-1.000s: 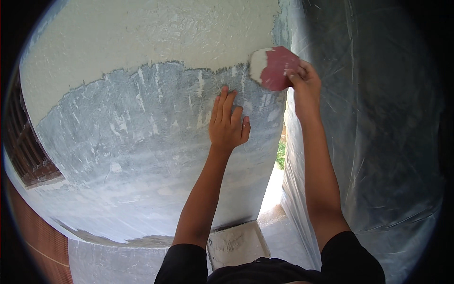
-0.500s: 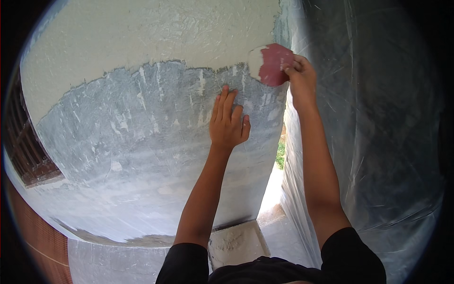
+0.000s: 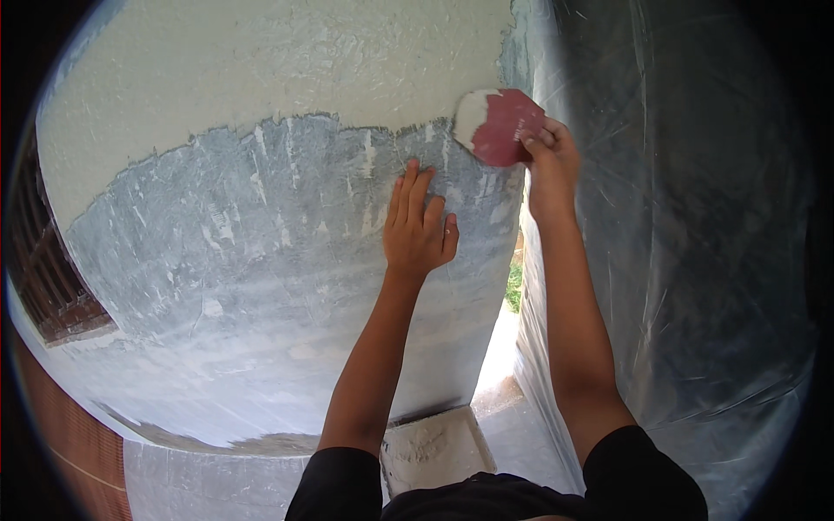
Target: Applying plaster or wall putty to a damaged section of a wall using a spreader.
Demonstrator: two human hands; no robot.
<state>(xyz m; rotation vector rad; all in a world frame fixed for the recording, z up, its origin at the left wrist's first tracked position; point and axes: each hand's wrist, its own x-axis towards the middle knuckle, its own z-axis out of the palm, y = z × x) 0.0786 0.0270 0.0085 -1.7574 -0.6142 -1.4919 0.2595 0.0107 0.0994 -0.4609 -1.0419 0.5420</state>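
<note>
Toward one o'clock the flat spreader is showing dull maroon with small pale lettering, and putty is making a jagged cream patch on its nine-o'clock side. Between eleven and twelve, the fresh coat is gleaming cream with glossy ripples; toward ten, the wall is appearing mottled blue-grey, streaked and flecked with white. At three o'clock the plastic sheet is looking smoky grey, creased with whitish lines. Sleeves at five and seven are showing plain black.
</note>
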